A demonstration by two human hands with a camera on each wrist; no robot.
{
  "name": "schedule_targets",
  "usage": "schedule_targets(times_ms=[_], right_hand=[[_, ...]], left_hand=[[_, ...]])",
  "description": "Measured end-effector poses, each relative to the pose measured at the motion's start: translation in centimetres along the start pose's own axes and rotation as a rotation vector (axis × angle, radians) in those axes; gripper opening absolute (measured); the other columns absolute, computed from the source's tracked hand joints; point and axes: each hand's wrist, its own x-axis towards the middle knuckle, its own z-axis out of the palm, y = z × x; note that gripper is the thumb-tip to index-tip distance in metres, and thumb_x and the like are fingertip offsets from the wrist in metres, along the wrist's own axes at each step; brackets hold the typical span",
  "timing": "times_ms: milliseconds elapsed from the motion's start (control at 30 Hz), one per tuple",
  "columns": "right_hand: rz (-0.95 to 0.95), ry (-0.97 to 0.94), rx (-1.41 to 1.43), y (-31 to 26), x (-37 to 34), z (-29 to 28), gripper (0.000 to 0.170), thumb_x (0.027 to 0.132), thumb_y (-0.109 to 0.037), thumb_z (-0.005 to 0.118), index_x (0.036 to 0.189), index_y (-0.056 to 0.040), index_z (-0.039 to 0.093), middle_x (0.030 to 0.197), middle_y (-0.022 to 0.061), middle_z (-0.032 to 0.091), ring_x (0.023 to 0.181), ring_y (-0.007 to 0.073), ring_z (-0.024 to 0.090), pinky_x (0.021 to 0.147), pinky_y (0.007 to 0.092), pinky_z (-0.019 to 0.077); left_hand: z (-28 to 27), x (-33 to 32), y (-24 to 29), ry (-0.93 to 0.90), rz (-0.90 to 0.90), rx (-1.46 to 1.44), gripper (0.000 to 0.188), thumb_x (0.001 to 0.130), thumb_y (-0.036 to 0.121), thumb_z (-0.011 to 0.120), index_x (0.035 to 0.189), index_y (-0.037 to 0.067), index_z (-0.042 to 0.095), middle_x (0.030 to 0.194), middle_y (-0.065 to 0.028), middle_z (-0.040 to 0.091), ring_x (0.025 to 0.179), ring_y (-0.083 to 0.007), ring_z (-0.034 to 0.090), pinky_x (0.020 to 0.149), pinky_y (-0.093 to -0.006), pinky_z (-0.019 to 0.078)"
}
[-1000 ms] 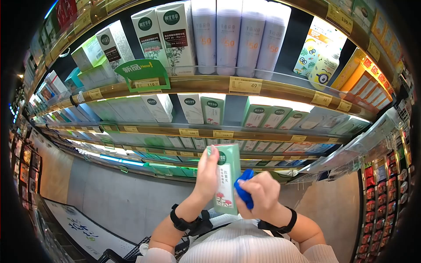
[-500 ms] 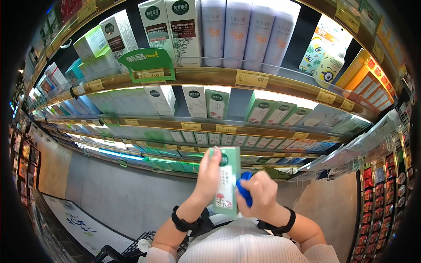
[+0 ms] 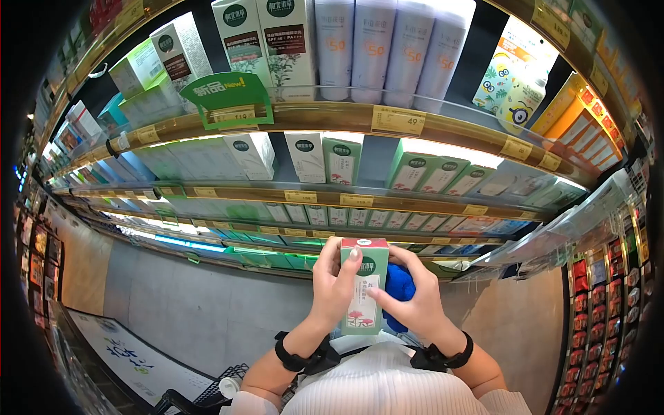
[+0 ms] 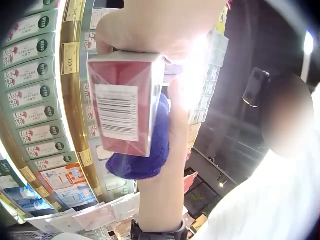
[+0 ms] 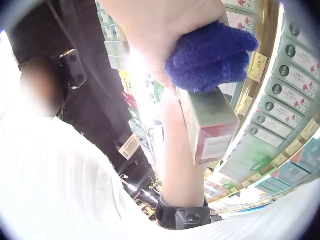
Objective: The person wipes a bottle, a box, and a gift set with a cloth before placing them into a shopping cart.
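Note:
A green-and-white carton (image 3: 363, 315) with a red top and pink flowers stands upright between both hands, in front of the chest. My left hand (image 3: 333, 283) grips it from the left, the thumb lying across the upper front. From the other side my right hand (image 3: 413, 297) holds it too, thumb on the front label. A crumpled blue cloth (image 3: 399, 282) is tucked in the right palm against the carton's side. The cloth (image 5: 212, 57) looks fluffy in the right wrist view. In the left wrist view the carton's red end (image 4: 120, 100) shows a barcode label.
Ahead rise store shelves with gold price rails (image 3: 311, 117), lined with cartons, lilac spray bottles (image 3: 370, 52) and a green sign (image 3: 228, 100). A clear plastic rack (image 3: 553, 232) juts out at right. A black basket edge (image 3: 214, 387) lies low at left.
My right hand, earlier bunched round the blue cloth at the carton's right side, now spreads onto the carton with thumb in front. The carton has turned slightly, so its red top shows.

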Motion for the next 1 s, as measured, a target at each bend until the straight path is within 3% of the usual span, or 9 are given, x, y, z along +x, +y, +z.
schedule_targets(times_ms=[100,167,267,333,500,600,633,767,1000], right_hand=[[0.362,-0.189,0.363,0.2,-0.2,-0.6,0.043,0.077,-0.011,0.075,0.114,0.0017,0.058,0.105,0.0083,0.064,0.095,0.0116,0.059,0.085,0.0285,0.0482],[0.387,-0.139,0.403,0.0,0.1,-0.9,0.042,0.077,-0.011,0.075,0.113,0.0015,0.058,0.104,0.008,0.064,0.094,0.0116,0.06,0.085,0.0279,0.0482],[0.381,-0.063,0.407,-0.4,0.9,-1.0,0.04,0.077,-0.012,0.074,0.111,0.0014,0.058,0.103,0.0079,0.064,0.093,0.0126,0.059,0.085,0.0284,0.0472],[0.034,-0.072,0.015,0.3,1.2,-1.3,0.035,0.079,-0.012,0.07,0.109,0.0017,0.058,0.102,0.0084,0.063,0.094,0.0139,0.057,0.086,0.03,0.0455],[0.279,0.225,0.278,1.6,1.9,-2.6,0.014,0.088,-0.011,0.059,0.097,-0.0011,0.058,0.093,0.0062,0.06,0.086,0.0119,0.056,0.078,0.0262,0.0448],[0.276,0.36,0.316,1.1,2.9,-3.3,0.01,0.09,-0.012,0.058,0.093,-0.0019,0.057,0.086,0.0049,0.059,0.079,0.0096,0.054,0.073,0.025,0.0447],[0.292,0.302,0.225,1.3,2.9,-3.3,0.012,0.09,-0.013,0.06,0.087,-0.0022,0.058,0.078,0.0021,0.058,0.073,0.0085,0.054,0.07,0.0247,0.0453],[-0.054,0.157,-0.172,-0.1,2.9,-2.1,0.014,0.077,-0.003,0.068,0.068,-0.0015,0.057,0.065,0.0103,0.055,0.059,0.0247,0.051,0.056,0.0324,0.0407],[-0.33,-0.018,-0.088,-0.9,2.0,-3.0,0.016,0.063,0.003,0.071,0.068,-0.0048,0.058,0.064,0.0064,0.059,0.054,0.0231,0.051,0.051,0.0311,0.0409]], left_hand=[[-0.9,-0.1,-0.7,-0.102,0.003,-0.095,0.035,0.098,0.032,0.045,0.113,0.001,0.052,0.104,-0.0043,0.058,0.095,-0.0094,0.052,0.083,-0.024,0.0414],[-1.9,-0.1,-1.4,-0.315,-0.04,-0.301,0.055,0.098,0.042,0.042,0.135,0.001,0.04,0.125,-0.0105,0.052,0.113,-0.0155,0.05,0.096,-0.0295,0.0394],[-1.4,-0.8,-2.0,-0.337,-0.18,-0.369,0.066,0.097,0.05,0.041,0.143,0.003,0.029,0.133,-0.0114,0.045,0.123,-0.0175,0.045,0.101,-0.0316,0.0366],[-2.1,-0.6,-2.1,-0.418,-0.187,-0.378,0.073,0.096,0.053,0.04,0.146,0.004,0.022,0.143,-0.0125,0.036,0.129,-0.0198,0.039,0.105,-0.0336,0.0323],[-2.9,-0.9,-1.5,-0.492,0.053,0.114,0.067,0.097,0.04,0.049,0.147,0.004,0.024,0.152,-0.0157,0.025,0.129,-0.0244,0.041,0.107,-0.0349,0.0308],[-3.2,-1.1,-0.8,-0.601,0.143,0.322,0.074,0.091,0.037,0.06,0.147,0.004,0.024,0.142,-0.0174,0.041,0.119,-0.0256,0.051,0.101,-0.0352,0.0379],[-3.0,-1.3,-1.0,-0.588,0.076,0.324,0.081,0.083,0.037,0.069,0.144,0.001,0.029,0.121,-0.0172,0.053,0.104,-0.0286,0.057,0.091,-0.0362,0.0442],[-2.6,-1.1,-0.4,-0.563,0.243,0.637,0.081,0.074,0.039,0.076,0.136,0.0,0.042,0.113,-0.0188,0.054,0.095,-0.0336,0.056,0.083,-0.0367,0.0458],[-2.6,-1.1,-0.6,-0.405,0.404,0.921,0.085,0.067,0.041,0.079,0.134,0.001,0.045,0.104,-0.0141,0.055,0.091,-0.0299,0.056,0.079,-0.0379,0.0474]])
